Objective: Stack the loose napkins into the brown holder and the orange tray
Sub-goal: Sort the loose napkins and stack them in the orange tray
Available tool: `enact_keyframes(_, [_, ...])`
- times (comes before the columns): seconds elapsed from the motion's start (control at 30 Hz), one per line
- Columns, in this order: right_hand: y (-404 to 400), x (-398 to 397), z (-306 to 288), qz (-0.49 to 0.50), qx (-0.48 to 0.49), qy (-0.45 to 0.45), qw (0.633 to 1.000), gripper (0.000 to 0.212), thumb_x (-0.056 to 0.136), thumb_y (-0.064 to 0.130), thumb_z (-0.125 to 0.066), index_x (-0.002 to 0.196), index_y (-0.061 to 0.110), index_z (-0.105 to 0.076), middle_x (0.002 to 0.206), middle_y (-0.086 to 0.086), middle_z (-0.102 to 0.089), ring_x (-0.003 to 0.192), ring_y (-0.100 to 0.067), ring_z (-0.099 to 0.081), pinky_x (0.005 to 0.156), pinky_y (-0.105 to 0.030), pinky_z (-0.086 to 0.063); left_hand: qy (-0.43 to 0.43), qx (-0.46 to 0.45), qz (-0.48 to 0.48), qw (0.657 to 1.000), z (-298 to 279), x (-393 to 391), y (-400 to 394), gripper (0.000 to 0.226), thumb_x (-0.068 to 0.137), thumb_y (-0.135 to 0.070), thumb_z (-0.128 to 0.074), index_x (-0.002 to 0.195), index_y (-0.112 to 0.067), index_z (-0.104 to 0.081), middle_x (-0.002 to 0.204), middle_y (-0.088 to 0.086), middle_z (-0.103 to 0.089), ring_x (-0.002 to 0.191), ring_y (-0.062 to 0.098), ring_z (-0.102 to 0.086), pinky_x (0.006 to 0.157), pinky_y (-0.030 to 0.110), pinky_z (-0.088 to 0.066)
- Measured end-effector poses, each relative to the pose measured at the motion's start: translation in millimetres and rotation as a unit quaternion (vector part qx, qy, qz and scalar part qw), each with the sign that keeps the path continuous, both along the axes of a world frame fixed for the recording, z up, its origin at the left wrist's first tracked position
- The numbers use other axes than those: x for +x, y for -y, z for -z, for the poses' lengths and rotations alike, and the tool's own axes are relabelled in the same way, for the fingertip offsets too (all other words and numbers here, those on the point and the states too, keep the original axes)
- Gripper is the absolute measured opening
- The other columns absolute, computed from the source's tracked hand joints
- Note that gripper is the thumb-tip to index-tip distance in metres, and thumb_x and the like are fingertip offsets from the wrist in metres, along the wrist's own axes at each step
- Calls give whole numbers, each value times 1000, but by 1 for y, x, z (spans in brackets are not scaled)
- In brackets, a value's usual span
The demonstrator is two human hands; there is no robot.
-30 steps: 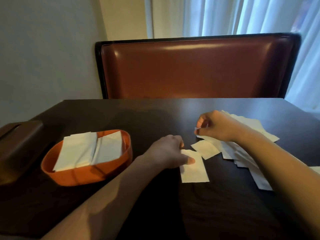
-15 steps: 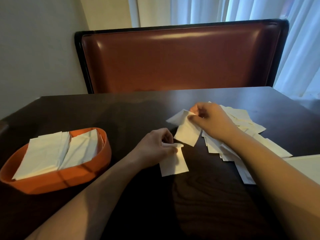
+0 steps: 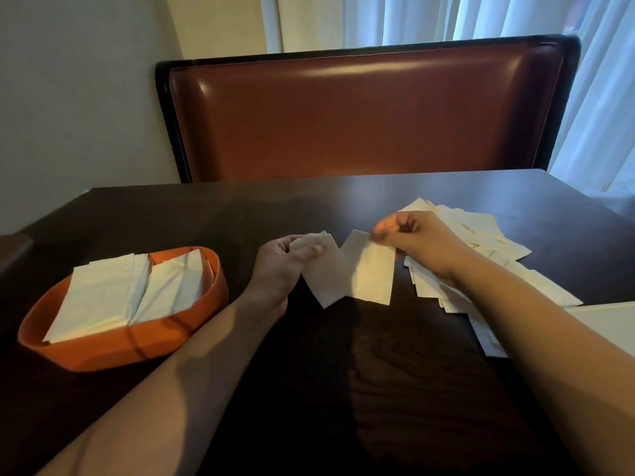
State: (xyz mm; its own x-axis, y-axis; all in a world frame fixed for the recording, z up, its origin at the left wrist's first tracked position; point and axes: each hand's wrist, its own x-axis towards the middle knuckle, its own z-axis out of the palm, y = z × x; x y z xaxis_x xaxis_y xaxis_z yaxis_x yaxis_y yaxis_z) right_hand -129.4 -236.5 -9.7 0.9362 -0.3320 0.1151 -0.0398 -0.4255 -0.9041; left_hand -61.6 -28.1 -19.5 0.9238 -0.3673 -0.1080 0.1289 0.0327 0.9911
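My left hand (image 3: 285,266) pinches a white napkin (image 3: 326,280) lifted off the dark table (image 3: 343,389). My right hand (image 3: 419,243) pinches a second white napkin (image 3: 372,273) by its top edge; the two napkins overlap at mid-table. Behind and under my right arm lies a loose pile of napkins (image 3: 481,242). The orange tray (image 3: 137,348) sits at the left with two stacks of napkins (image 3: 103,297) in it. A corner of the brown holder (image 3: 12,250) shows at the far left edge.
A brown padded bench back (image 3: 360,115) stands behind the table, with a wall at the left and white curtains at the right. A pale flat sheet (image 3: 604,312) lies at the right edge by my forearm.
My left hand lifted its napkin off the table. My right hand carried its napkin leftward from the pile until it overlaps the left one. The camera view shifted, and the holder is nearly out of frame.
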Motion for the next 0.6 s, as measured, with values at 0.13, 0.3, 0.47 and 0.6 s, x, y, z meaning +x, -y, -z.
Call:
enact_keyframes(0.13, [1,2,-1,-1,134,16,991,21,101,15,-54,98,2,-70,88,-14,-70,76,-18,-66,70,-27,-56,-35,-48,35,998,-3,0,-1,21,89,-23,-69,106,-12,-69,102,8,-68,93,23,-66,75,39,-61])
enact_keyframes(0.3, [2,0,1,-34,114,-29,992,11,93,3,-63,96,7,-72,98,-15,-71,88,-23,-66,83,-32,-59,-27,-31,50,998,-3,1,0,14,92,-20,-65,104,-14,-70,111,10,-65,99,24,-63,74,37,-59])
enact_keyframes(0.47, [-2,-4,-2,-56,114,-50,991,17,85,-3,-69,96,11,-72,82,-7,-69,69,-9,-64,66,-18,-55,1,2,44,999,-1,3,2,20,92,-10,-63,111,-15,-67,116,9,-63,110,29,-60,89,43,-57])
enact_keyframes(0.6, [-5,-3,-3,-35,83,28,996,19,83,-3,-70,98,9,-72,76,-12,-66,72,-12,-61,67,-21,-52,-2,-12,54,998,-2,3,0,35,87,-3,-66,119,-17,-60,118,9,-59,107,28,-60,89,45,-57])
